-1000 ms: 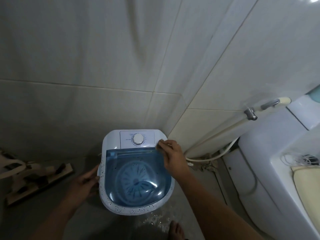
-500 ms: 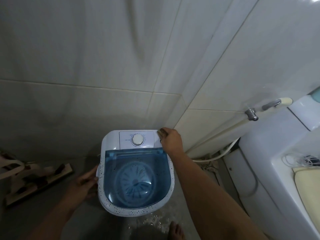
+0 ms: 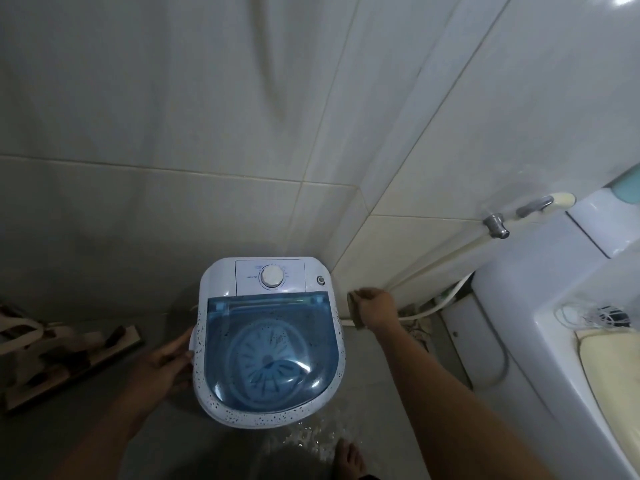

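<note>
Two hands over wet floor (image 3: 313,436): left hand (image 3: 162,365) flat against washer (image 3: 221,282), right hand (image 3: 375,308) gripping a cloth (image 3: 355,315).

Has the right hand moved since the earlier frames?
Yes. The right hand, gripping a brownish cloth, went rightward off the washer's back right corner; it is now beside the washer, well right of the dial.

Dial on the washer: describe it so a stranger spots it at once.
Find the white washer in the tiled corner. Behind its blue lid lies a white panel; the dial sits mid-panel. It is big, round and white, unlike the small dark button to its right.
</note>
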Motion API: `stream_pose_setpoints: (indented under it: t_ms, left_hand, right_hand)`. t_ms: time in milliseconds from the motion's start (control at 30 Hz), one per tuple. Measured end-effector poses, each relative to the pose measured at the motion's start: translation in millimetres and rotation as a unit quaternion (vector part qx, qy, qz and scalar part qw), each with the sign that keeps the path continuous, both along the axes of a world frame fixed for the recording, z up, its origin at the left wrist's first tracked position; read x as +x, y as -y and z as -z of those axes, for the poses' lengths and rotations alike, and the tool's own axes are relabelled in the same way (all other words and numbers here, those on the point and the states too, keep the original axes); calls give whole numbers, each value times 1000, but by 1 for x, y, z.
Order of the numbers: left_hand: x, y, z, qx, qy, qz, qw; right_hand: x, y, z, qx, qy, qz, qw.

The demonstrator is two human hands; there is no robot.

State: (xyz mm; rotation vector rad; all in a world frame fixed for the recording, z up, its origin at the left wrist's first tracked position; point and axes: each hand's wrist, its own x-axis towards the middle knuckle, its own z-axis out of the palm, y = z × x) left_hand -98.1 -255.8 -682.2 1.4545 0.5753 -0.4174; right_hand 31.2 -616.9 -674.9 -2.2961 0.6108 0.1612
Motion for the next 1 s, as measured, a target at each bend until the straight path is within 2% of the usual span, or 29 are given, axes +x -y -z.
stream_pose_setpoints:
  t_ms: [100,233,400,500,600,667,767,900,1000]
  left_hand:
    - [0,-1,0,-2,-7,6,1000]
    - [0,-5,4,7,-12,8,1000]
    - [0,-7,8,14,-5,9,1000]
    - [-1,-4,6,4,4,7,1000]
    - [-2,-3,4,2,6,0,1000]
    - [-2,-4,5,9,0,1,1000]
    - [-1,-4,7,21,-1,3,1000]
    - [0,-3,6,21,4,12,1000]
    - [0,-2,4,16,10,11,1000]
  right_hand:
    - [19,-24,-19,72,69,-13,995]
    - [8,-49,-13,7,98,-105,990]
    - [-34,-40,10,-29,103,-90,990]
    - [-72,-28,12,-37,127,-124,983]
    - [-68,-12,9,23,103,-124,987]
    - [-44,-10,-2,30,128,-95,987]
    - [-14,-23,-26,-1,175,-94,980]
    - [-12,-55,-8,-33,139,-143,979]
    - [-32,-68,3,-84,153,-167,970]
